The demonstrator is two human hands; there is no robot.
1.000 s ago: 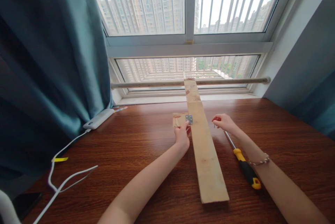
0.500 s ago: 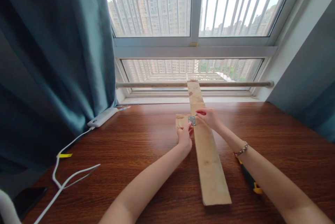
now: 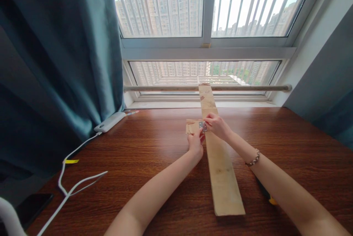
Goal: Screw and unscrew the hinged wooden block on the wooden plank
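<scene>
A long pale wooden board [image 3: 222, 169] lies lengthwise before me, its far end by the window rail. A short wooden piece [image 3: 191, 126] sits against its left side. Across the joint between the two is a silver metal hinge [image 3: 203, 126]. My left hand [image 3: 195, 143] is closed at the hinge, its thumb pressing the near edge and its other fingers low beside the board. My right hand [image 3: 217, 125] pinches at the hinge's right side, over the board; whatever is between its fingertips is too small to make out.
A dark tool with yellow parts [image 3: 272, 201] lies partly hidden under my right forearm. To the left are a white power strip [image 3: 110, 122], a white cable [image 3: 62, 182] with a yellow tag and a dark flat object [image 3: 34, 206]. A metal rail [image 3: 165, 88] crosses the window.
My right hand has shifted slightly left, its fingertips now over the hinge's upper right corner. My left hand keeps its place on the hinge. The whole view has moved a little.
</scene>
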